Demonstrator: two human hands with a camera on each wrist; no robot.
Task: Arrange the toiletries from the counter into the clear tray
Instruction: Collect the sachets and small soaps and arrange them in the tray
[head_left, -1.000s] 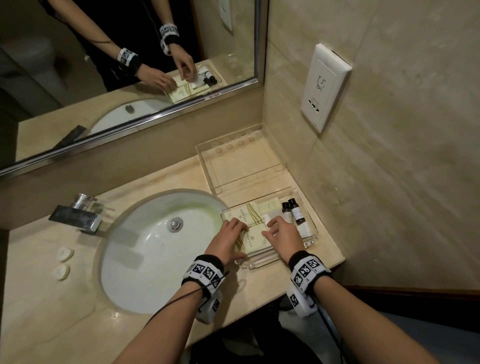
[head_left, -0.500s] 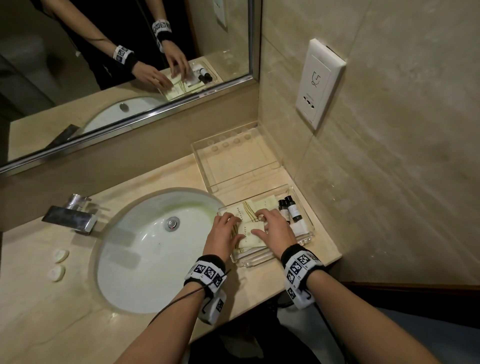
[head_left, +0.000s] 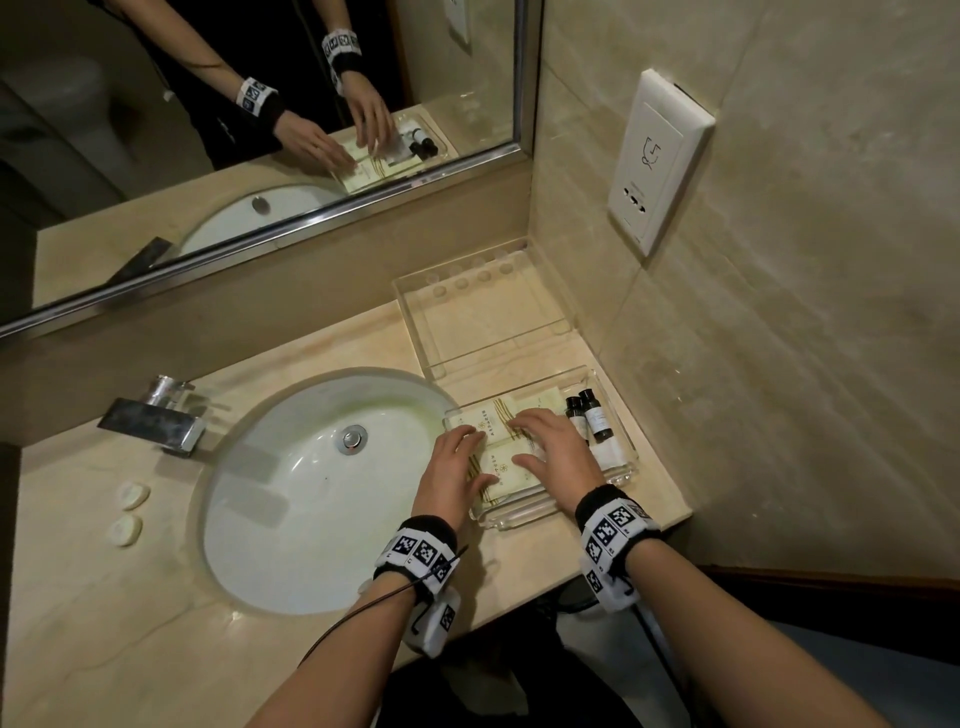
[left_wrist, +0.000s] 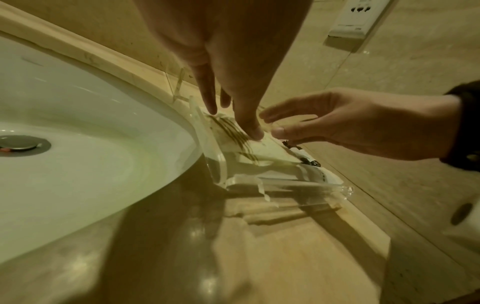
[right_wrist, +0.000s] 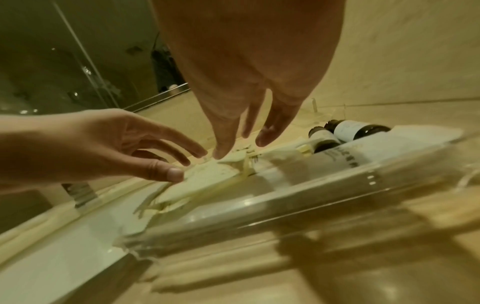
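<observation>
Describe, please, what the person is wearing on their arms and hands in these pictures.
Both forearms are bare, with no sleeves and no gloves. The left hand and right hand each have a black wristband at the wrist, followed by a white band printed with black square tag markers. A thin dark cable runs from the left wrist's band back along the forearm.

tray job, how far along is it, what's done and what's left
Done: two dark bottles and cream packets already lie in the clear tray. In hand: left hand and right hand rest flat-fingered on the packets, apparently squaring them. Left: two small white round items sit on the counter left of the sink, possibly still to go.
</observation>
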